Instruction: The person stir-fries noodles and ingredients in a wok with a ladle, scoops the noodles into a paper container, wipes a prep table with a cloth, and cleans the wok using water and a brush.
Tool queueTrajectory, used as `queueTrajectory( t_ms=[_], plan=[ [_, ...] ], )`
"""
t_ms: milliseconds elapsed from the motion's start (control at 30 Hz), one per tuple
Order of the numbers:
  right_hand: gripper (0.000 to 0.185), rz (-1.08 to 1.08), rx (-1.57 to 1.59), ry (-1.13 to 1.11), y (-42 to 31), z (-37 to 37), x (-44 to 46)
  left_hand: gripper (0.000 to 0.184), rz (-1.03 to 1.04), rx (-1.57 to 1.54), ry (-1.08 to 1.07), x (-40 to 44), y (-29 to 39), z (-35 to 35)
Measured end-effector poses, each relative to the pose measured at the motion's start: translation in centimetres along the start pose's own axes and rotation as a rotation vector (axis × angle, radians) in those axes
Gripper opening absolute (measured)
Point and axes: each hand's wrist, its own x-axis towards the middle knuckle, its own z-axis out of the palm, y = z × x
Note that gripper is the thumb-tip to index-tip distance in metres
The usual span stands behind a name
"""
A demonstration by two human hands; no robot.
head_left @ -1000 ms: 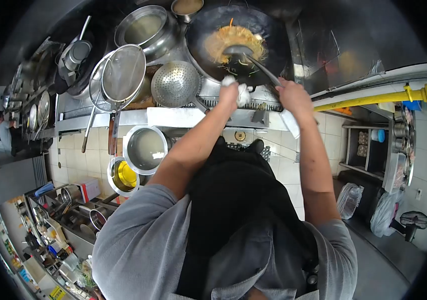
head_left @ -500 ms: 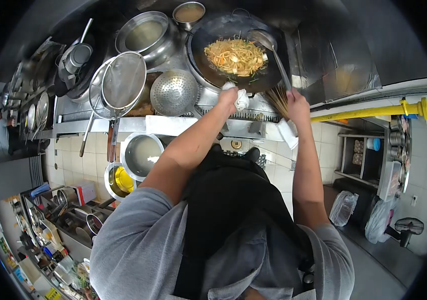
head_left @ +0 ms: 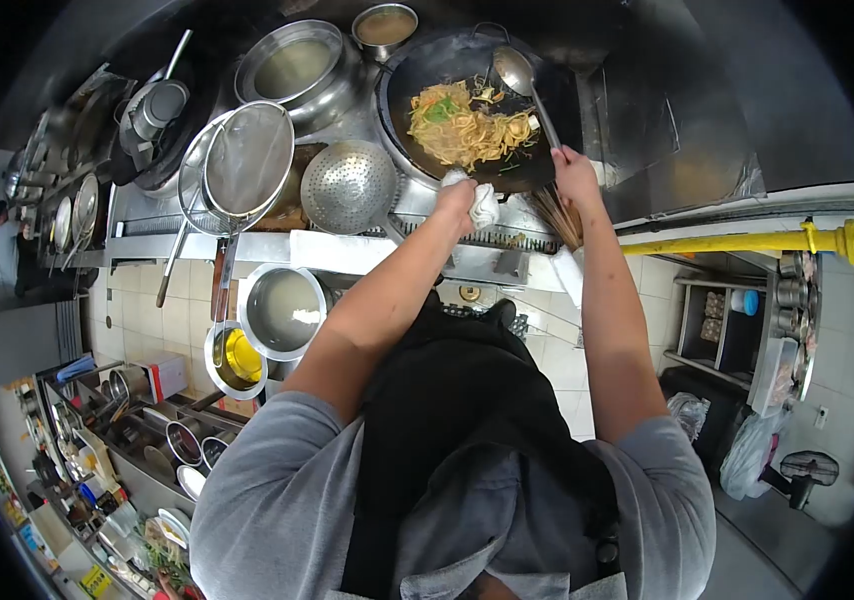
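Observation:
A black wok (head_left: 553, 78) stands on the stove, with fried noodles (head_left: 467, 132) and bits of green in it. My left hand (head_left: 457, 203) is closed on a folded white cloth (head_left: 485, 209) at the wok's near rim. Whether the cloth wraps a handle there is hidden. My right hand (head_left: 575, 178) grips the handle of a metal ladle (head_left: 514, 72), whose bowl is over the far right part of the wok, beyond the noodles. A bamboo brush (head_left: 556, 218) lies below the wok's right side, close to my right forearm.
Left of the wok are a perforated skimmer (head_left: 349, 187), a mesh strainer (head_left: 250, 160) and a pot of liquid (head_left: 292, 70). A bowl of brown liquid (head_left: 385, 28) stands behind. A yellow pipe (head_left: 747, 242) runs along the right. Another person (head_left: 7, 245) stands far left.
The ladle and my right hand have moved up and left, away from me. The noodles have shifted and spread, and green pieces now show on top. My left hand stays at the rim.

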Motion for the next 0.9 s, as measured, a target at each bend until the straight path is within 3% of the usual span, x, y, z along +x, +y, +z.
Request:
queueTrajectory(
  t_ms=[100, 200, 267, 300, 400, 467, 500, 533, 567, 633, 667, 733, 800, 900],
  plan=[
    [0.039, -0.104, -0.258, -0.018, -0.2, 3.1, 1.9, 0.018, -0.016, -0.055, 0.032, -2.1, 0.3, 1.0],
    [0.038, -0.466, -0.461, -0.081, -0.2, 3.8, -0.3, 0.019, -0.071, -0.018, 0.029, -2.6, 0.8, 1.0],
    [0.037, -0.374, -0.615, -0.107, -5.2, 0.0, -5.8, 0.019, -0.133, -0.006, -0.092, -0.6, 1.2, 0.1],
    [0.036, -0.279, -0.773, -0.140, -7.8, -2.6, -8.7, 0.019, -0.141, 0.001, -0.095, 0.1, 1.3, -0.2],
    [0.039, -0.255, -0.920, -0.150, -10.2, -8.0, -13.8, 0.022, -0.116, 0.090, -0.085, 2.1, 0.7, -0.7],
    [0.039, -0.215, -0.934, -0.154, -9.4, -10.4, -15.5, 0.021, 0.144, 0.121, -0.019, 2.2, -0.4, -1.3],
    [0.039, -0.298, -0.918, -0.178, -8.4, -11.8, -15.8, 0.021, 0.120, 0.129, 0.057, 1.9, -1.0, -1.2],
    [0.039, -0.388, -0.906, -0.191, -8.3, -12.8, -15.7, 0.025, 0.095, -0.010, -0.037, -3.3, -1.5, 0.4],
    [0.036, -0.345, -0.916, -0.259, -9.0, -13.3, -16.1, 0.025, 0.149, 0.012, -0.060, -6.2, -2.2, 1.0],
    [0.036, -0.395, -0.855, -0.292, -7.3, -13.1, -13.9, 0.024, 0.156, -0.061, -0.071, -9.4, -2.6, 2.2],
    [0.036, -0.442, -0.789, -0.348, -5.9, -12.2, -13.2, 0.021, 0.072, 0.027, 0.008, -8.0, -2.5, 1.6],
    [0.033, -0.522, -0.768, -0.322, -4.6, -9.3, -11.6, 0.018, 0.131, 0.082, 0.044, -4.7, -1.4, 1.1],
    [0.032, -0.293, -0.740, -0.122, -4.0, -5.6, -11.2, 0.015, 0.119, 0.050, -0.027, -2.6, -2.8, -1.4],
    [0.040, -0.244, -0.734, 0.027, -3.5, -3.1, -13.8, 0.019, 0.249, 0.237, 0.077, -5.9, -7.4, -6.2]
  ],
)
